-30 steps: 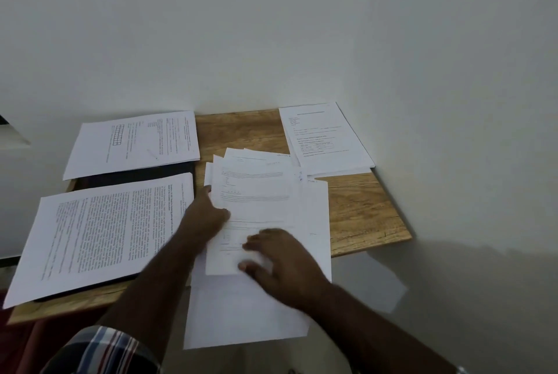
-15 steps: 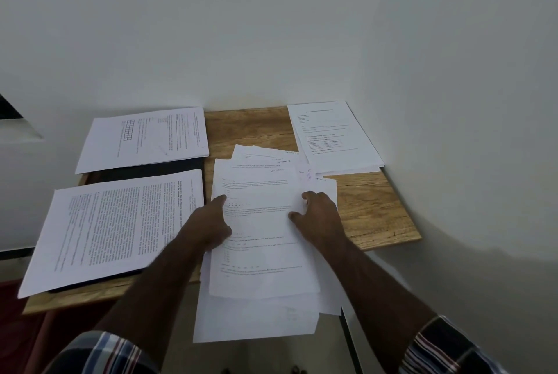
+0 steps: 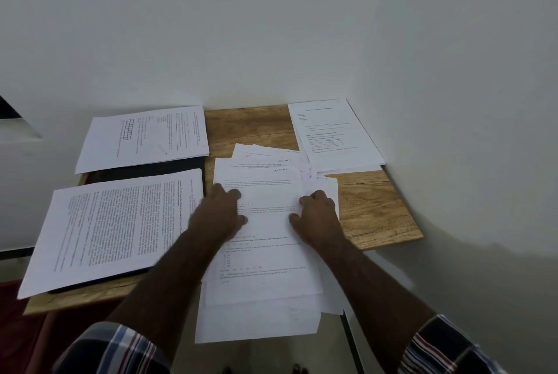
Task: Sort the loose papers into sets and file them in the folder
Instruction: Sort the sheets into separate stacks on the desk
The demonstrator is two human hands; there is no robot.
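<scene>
A loose pile of printed papers [image 3: 265, 240] lies fanned in the middle of the wooden table [image 3: 371, 210] and hangs over its front edge. My left hand [image 3: 220, 216] rests on the pile's left side, fingers on the top sheet. My right hand [image 3: 320, 216] holds the top sheet's right edge, its fingers curled at that edge. A dense text set [image 3: 114, 228] lies at the left on a dark folder [image 3: 145, 171]. A set with a grid [image 3: 145, 138] lies at the back left. Another set [image 3: 332, 135] sits at the back right.
White walls close in right behind the table and along its right side. Bare wood shows at the back middle and the right front corner. The floor and a dark table leg [image 3: 351, 340] are below the front edge.
My right hand moved from the near part of the pile up to the top sheet's right edge. My left hand shifted a little onto the sheet. The top sheet now lies straighter.
</scene>
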